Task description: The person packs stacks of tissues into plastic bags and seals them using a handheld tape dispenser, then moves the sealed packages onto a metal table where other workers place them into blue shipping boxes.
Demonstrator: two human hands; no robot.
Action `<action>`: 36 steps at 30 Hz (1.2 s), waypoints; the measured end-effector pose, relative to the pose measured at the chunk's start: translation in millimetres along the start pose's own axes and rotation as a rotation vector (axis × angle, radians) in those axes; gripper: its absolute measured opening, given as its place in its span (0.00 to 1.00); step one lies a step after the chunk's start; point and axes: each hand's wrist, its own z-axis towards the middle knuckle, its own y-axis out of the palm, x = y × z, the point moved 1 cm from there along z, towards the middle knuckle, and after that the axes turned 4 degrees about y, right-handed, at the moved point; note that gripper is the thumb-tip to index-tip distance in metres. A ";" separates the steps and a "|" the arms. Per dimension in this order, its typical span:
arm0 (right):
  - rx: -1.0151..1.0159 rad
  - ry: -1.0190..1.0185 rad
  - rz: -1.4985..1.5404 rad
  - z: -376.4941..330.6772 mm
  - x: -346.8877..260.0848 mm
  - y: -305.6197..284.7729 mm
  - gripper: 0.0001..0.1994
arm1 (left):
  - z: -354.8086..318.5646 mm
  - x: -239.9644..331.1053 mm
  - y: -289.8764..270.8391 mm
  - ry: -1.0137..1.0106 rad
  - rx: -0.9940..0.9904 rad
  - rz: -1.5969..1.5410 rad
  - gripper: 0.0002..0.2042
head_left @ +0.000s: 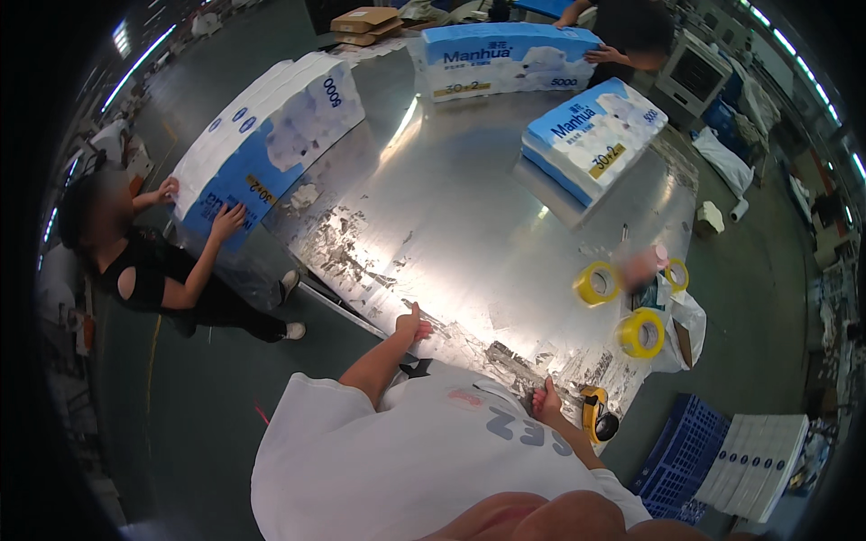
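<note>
My left hand (416, 325) is at the near edge of the metal table (451, 216), thumb raised and fingers loosely bent, holding nothing. Farther right, my right hand (547, 401) is in a similar pose at the same edge, also without anything in it. Close beside it lies a yellow and black tape dispenser (596, 414). One blue and white tissue pack (595, 135) lies flat on the table's right side. At the far side another pack (505, 61) stands under a person's hands (603, 56). A third pack (271, 140), at the left edge, is held by a second person (153, 261).
Rolls of yellow tape (640, 334) sit at the table's right, around a blurred pink object (642, 266). Cardboard boxes (365, 22) are stacked at the far left corner. A blue plastic crate (681, 451) and white wrapped packs (753, 464) stand on the floor, lower right.
</note>
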 end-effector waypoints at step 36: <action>0.021 -0.008 -0.010 -6.4 -1.1 0.5 0.27 | 1.2 -0.5 0.0 -0.043 0.006 0.089 0.36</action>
